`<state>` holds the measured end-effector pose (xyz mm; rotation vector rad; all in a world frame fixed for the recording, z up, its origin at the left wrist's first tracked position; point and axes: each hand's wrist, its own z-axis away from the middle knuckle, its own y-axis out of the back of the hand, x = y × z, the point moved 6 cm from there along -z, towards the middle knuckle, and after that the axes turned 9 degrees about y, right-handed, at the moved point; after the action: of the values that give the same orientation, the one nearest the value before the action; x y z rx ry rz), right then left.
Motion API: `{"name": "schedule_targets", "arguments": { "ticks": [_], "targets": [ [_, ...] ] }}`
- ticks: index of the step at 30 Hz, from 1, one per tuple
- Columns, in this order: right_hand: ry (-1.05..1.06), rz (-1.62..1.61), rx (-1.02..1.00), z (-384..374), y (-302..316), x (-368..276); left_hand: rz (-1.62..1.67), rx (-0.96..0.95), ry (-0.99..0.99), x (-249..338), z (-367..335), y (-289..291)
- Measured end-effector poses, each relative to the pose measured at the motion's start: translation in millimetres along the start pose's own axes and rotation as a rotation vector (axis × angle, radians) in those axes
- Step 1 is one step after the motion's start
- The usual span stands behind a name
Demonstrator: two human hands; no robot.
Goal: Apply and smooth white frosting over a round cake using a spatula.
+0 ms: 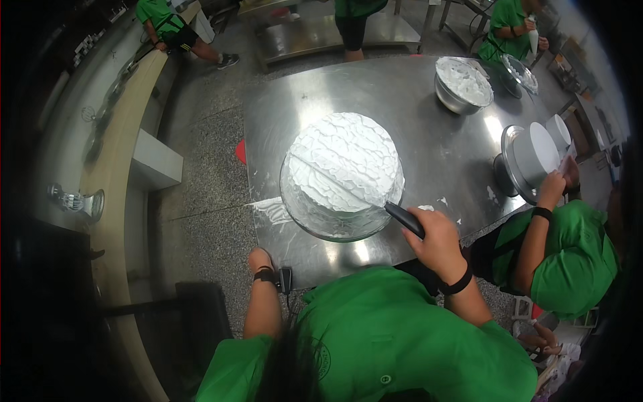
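A round cake (pixel 345 157) covered in rough white cream stands on a turntable (pixel 288 208) near the steel table's left end. My right hand (pixel 435 244) is closed around the black handle of an icing spatula (pixel 406 220), at the cake's near right side. The spatula's blade appears to lie across the cake top, coated in cream, so its outline is hard to make out. My left hand (pixel 260 259) is down by the table's near left edge, apart from the cake. Its fingers do not show clearly.
A metal bowl of white cream (pixel 462 87) and another bowl (pixel 520 77) stand at the far right of the steel table (pixel 402 127). A co-worker (pixel 576 248) on the right handles a smooth white cake (pixel 536 153). Smeared cream (pixel 273 210) marks the table's left edge.
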<state>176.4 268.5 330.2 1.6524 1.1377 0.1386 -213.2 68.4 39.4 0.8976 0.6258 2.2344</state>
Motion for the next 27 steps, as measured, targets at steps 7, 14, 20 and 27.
{"name": "schedule_targets", "arguments": {
  "ticks": [7,14,20,27],
  "targets": [
    [-0.359,-0.31,-0.271,5.6,-17.2,27.5,0.003,-0.028,0.016,4.7,17.8,5.8],
    [-0.197,-0.194,-0.034,1.2,-1.6,8.3,0.047,0.018,-0.016,7.4,26.1,7.8],
    [-0.008,-0.068,-0.032,-1.4,-1.3,-0.6,0.027,-0.027,0.017,5.8,23.1,5.5],
    [-0.054,-0.113,-0.114,-0.4,-4.3,4.2,0.059,-0.052,0.005,-1.7,2.4,-3.7]
  ]
}}
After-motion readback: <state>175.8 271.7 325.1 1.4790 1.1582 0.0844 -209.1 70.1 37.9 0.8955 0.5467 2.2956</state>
